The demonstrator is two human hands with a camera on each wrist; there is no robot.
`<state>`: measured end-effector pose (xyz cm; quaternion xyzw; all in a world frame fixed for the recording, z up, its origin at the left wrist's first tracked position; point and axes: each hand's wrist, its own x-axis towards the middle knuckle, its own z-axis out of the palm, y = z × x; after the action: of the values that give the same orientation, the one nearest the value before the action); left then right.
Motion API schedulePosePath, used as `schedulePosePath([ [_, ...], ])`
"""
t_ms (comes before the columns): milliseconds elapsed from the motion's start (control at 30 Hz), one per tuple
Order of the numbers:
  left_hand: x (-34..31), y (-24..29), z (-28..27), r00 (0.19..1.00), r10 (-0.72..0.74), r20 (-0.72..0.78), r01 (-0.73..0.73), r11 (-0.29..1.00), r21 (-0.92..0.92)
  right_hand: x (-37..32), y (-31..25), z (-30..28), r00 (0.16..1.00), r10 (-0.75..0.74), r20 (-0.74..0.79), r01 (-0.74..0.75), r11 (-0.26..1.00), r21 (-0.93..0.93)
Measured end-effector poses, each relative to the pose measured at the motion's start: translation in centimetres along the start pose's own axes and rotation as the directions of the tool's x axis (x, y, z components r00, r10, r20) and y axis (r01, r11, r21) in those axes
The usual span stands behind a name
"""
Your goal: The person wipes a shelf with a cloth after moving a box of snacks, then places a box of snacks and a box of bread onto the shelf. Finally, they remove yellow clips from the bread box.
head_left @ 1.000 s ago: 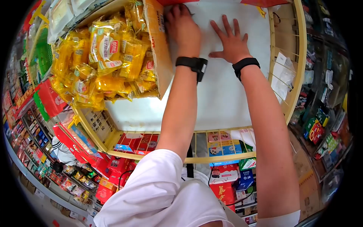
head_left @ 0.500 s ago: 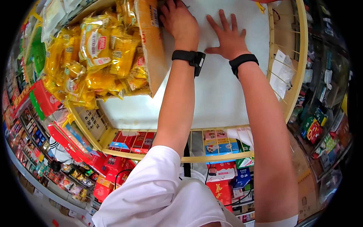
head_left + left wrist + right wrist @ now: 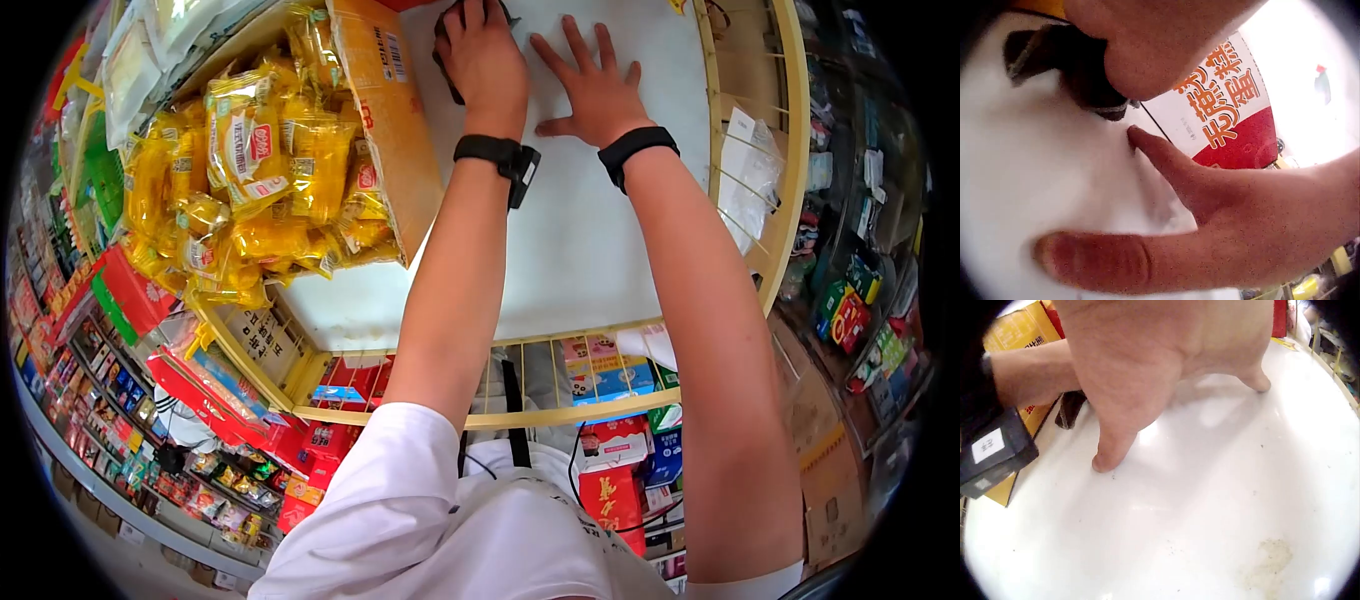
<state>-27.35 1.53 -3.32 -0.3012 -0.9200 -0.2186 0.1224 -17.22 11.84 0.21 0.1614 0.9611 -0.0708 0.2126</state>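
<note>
In the head view my left hand (image 3: 487, 75) lies over a dark cloth (image 3: 442, 68) on a white tabletop (image 3: 580, 250). Its bent fingers grip the cloth, which sticks out on both sides. In the left wrist view the cloth (image 3: 1088, 75) is bunched beneath that hand. Beside it, my right hand (image 3: 595, 98) is spread with straight fingers and holds nothing. Its thumb points toward the left hand. The right wrist view shows its fingertips pressed on the white surface (image 3: 1166, 544), with the palm raised above it.
A cardboard box (image 3: 385, 130) full of yellow-wrapped snacks (image 3: 245, 150) stands left of my left arm. A yellow wire rack (image 3: 790, 150) edges the tabletop. Red boxes (image 3: 612, 500) lie below its near edge. Beyond my hands a printed box (image 3: 1229, 100) shows in the left wrist view.
The left hand has shifted over the tabletop, and more of the dark cloth shows around it. The right hand stays spread in much the same place, as the head view shifts slightly.
</note>
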Motion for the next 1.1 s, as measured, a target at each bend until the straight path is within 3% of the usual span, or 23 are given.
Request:
schedulePosePath([
  [100, -3.9, 1.3, -0.9, 0.988, -0.050, 0.146, 0.044, 0.998, 0.043, 0.0, -0.2, -0.2, 0.999, 0.019, 0.026, -0.019, 1.000, -0.009],
  [133, -5.4, 1.7, -1.5, 0.997, -0.010, 0.080, 0.005, 0.998, 0.064, 0.1, -0.3, -0.5, 0.998, 0.038, 0.041, -0.037, 0.999, -0.012],
  [267, -2.2, 0.3, -1.1, 0.993, -0.025, 0.117, 0.024, 1.000, 0.015, -0.4, -0.1, -1.1, 1.000, 0.001, 0.017, -0.001, 1.000, 0.015],
  [333, -1.6, 0.2, -0.7, 0.991, -0.044, 0.126, 0.041, 0.999, 0.028, -0.5, -0.1, -1.4, 0.995, -0.026, 0.099, 0.025, 1.000, 0.012],
  [467, -5.7, 1.8, -1.9, 0.987, -0.083, 0.134, 0.078, 0.996, 0.040, -0.6, -0.3, -2.1, 0.989, -0.024, 0.147, 0.022, 1.000, 0.015],
  [567, -6.9, 1.6, -3.1, 0.981, -0.040, 0.191, 0.041, 0.999, -0.002, -0.2, -0.2, -1.9, 0.996, -0.039, 0.078, 0.038, 0.999, 0.009],
  [667, -2.5, 0.1, -2.3, 0.984, -0.128, 0.123, 0.119, 0.990, 0.078, -0.5, -0.3, -1.6, 0.992, -0.029, 0.121, 0.029, 1.000, 0.005],
  [700, -1.3, -0.7, -1.4, 0.994, -0.100, 0.048, 0.096, 0.992, 0.086, -0.4, -0.3, -1.6, 0.993, -0.031, 0.113, 0.030, 0.999, 0.012],
  [800, -3.3, -1.0, -1.2, 1.000, -0.030, 0.005, 0.030, 0.997, 0.067, -0.5, -0.1, -1.6, 0.993, -0.035, 0.117, 0.033, 0.999, 0.018],
  [833, -4.8, -0.1, -1.9, 0.992, -0.120, 0.037, 0.117, 0.992, 0.056, -0.5, -0.1, -1.6, 0.993, -0.038, 0.114, 0.036, 0.999, 0.025],
  [933, -8.4, 1.7, -3.6, 0.980, -0.142, 0.142, 0.127, 0.986, 0.106, -0.4, -0.3, -1.7, 0.994, -0.031, 0.104, 0.032, 0.999, -0.001],
  [1000, -7.6, 0.3, -3.2, 0.980, -0.110, 0.167, 0.091, 0.989, 0.114, -0.3, -0.3, -1.5, 0.995, -0.033, 0.095, 0.033, 0.999, 0.006],
  [1100, -3.2, -0.2, -4.2, 0.997, 0.001, 0.078, -0.015, 0.985, 0.172, -0.4, 0.0, -1.4, 0.994, -0.039, 0.100, 0.037, 0.999, 0.028],
])
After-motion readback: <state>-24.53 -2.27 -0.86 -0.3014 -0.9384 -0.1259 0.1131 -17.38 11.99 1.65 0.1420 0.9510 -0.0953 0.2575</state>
